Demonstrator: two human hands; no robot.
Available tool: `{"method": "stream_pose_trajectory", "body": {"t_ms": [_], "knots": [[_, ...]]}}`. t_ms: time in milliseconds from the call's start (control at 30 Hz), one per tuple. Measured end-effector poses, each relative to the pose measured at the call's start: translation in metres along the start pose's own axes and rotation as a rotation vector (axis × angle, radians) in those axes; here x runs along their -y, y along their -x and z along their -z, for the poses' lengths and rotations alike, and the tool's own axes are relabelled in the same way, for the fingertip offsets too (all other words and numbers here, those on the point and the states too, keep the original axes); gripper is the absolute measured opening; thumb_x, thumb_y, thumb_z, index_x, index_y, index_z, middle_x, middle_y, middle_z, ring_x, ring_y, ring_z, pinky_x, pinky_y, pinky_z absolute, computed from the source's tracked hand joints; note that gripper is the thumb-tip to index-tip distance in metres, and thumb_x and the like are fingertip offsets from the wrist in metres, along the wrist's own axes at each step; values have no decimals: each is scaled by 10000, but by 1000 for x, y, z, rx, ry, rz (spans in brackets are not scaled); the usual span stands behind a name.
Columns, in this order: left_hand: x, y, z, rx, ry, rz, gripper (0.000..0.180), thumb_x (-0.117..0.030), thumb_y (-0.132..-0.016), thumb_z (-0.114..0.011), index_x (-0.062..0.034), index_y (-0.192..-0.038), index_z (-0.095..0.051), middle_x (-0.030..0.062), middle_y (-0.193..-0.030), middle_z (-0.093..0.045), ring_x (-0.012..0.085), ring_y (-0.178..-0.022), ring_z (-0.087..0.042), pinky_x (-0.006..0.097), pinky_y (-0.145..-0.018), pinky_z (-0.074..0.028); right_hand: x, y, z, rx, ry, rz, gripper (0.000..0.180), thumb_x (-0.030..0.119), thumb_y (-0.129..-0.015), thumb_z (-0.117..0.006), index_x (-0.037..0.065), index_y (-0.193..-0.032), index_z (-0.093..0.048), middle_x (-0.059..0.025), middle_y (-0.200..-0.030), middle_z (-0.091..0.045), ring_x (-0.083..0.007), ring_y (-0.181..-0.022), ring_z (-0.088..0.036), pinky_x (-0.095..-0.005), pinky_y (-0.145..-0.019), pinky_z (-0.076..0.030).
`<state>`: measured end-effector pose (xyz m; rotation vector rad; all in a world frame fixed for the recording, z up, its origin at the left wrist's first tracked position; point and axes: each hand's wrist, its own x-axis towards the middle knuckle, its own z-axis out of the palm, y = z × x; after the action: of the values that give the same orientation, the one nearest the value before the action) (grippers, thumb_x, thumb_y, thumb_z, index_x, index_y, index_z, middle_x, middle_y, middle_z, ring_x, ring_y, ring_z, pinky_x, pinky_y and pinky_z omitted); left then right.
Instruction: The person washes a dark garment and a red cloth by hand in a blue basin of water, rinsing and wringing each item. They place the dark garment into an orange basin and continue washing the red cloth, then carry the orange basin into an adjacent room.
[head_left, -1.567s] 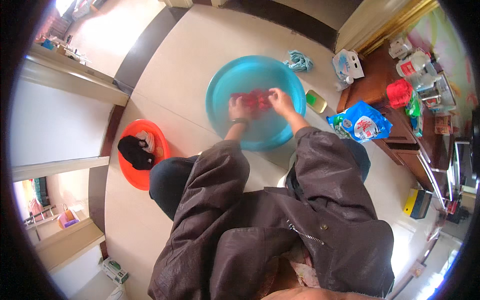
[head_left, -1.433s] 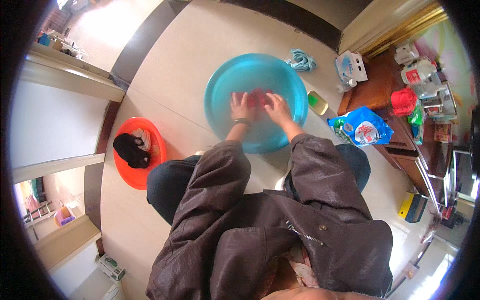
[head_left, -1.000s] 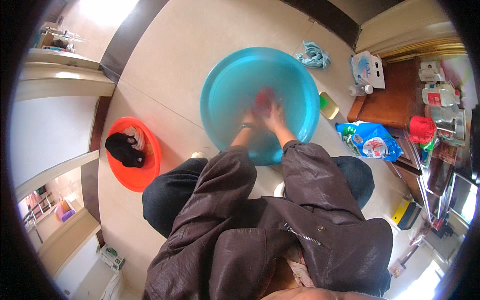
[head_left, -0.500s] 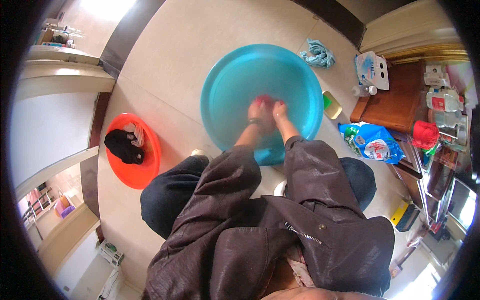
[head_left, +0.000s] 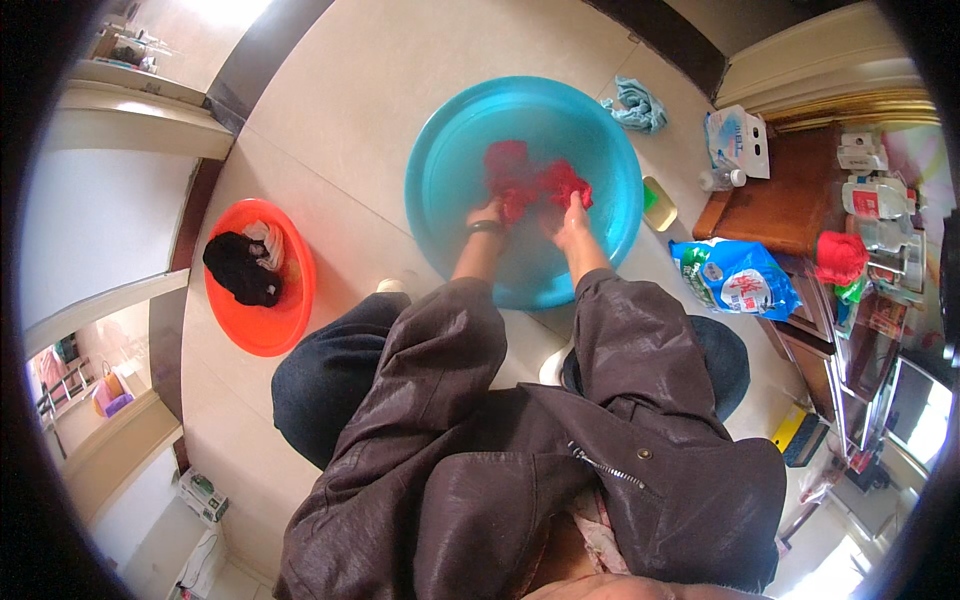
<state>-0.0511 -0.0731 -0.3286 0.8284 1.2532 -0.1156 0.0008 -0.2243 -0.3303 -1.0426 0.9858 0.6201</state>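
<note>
A large round blue basin (head_left: 428, 235) of cloudy water stands on the floor in front of me. Both my forearms reach down into it. My left hand (head_left: 488, 213), with a dark band at the wrist, grips one side of a red cloth (head_left: 507, 160) that lies partly under the water. My right hand (head_left: 574, 222) has its fingers closed round another bunched part of the red, at the right. Whether the red is one piece or two I cannot tell, as the murky water hides its middle.
Left of me an orange basin (head_left: 302, 325) holds dark and pale cloth. A light blue rag (head_left: 640, 105) lies beyond the blue basin. At the right are a soap dish (head_left: 660, 207), a blue detergent bag (head_left: 735, 280), a clear bottle (head_left: 722, 180) and a brown wooden cabinet (head_left: 770, 215).
My hands have moved apart, the left one leftward and the right one slightly rightward. The red cloth, mostly hidden under them before, now spreads higher and wider in the water.
</note>
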Motion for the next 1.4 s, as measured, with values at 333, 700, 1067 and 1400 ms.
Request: {"method": "stream_pose_trajectory", "body": {"t_ms": [333, 700, 1067, 1400], "knots": [[12, 21, 13, 582, -48, 145, 342, -267, -856, -648, -56, -1116, -579, 66, -956, -659, 225, -859, -623, 337, -628, -501, -7, 16, -9, 215, 264, 260, 441, 391, -807, -688, 53, -1081, -611, -91, -1036, -644, -267, -959, -608, -402, -817, -480], [-17, 39, 14, 199, 158, 29, 350, -210, -839, -672, -54, -1143, -597, 61, -937, -667, 169, -747, -627, 310, -514, -469, 23, -21, 5, -252, -366, 403, 305, 291, -936, -487, 56, -1123, -539, -115, -1043, -600, -253, -838, -615, -388, -623, -521], [-9, 23, 22, -62, -404, -188, 334, -28, -824, -585, -44, -1158, -592, 112, -873, -660, 204, -744, -611, 340, -639, -490, 34, -3, 1, -202, -415, 362, 255, 255, -927, -462, 31, -999, -561, -82, -1017, -603, -205, -824, -599, -360, -747, -485], [18, -23, 29, 317, 426, 71, 323, -99, -850, -573, -14, -1158, -528, 153, -1028, -627, 299, -870, -609, 467, -794, -505, -6, -20, 16, -387, 863, 458, 370, 174, -795, -569, -48, -1091, -587, -201, -1088, -627, -319, -934, -629, -418, -812, -482]]}}
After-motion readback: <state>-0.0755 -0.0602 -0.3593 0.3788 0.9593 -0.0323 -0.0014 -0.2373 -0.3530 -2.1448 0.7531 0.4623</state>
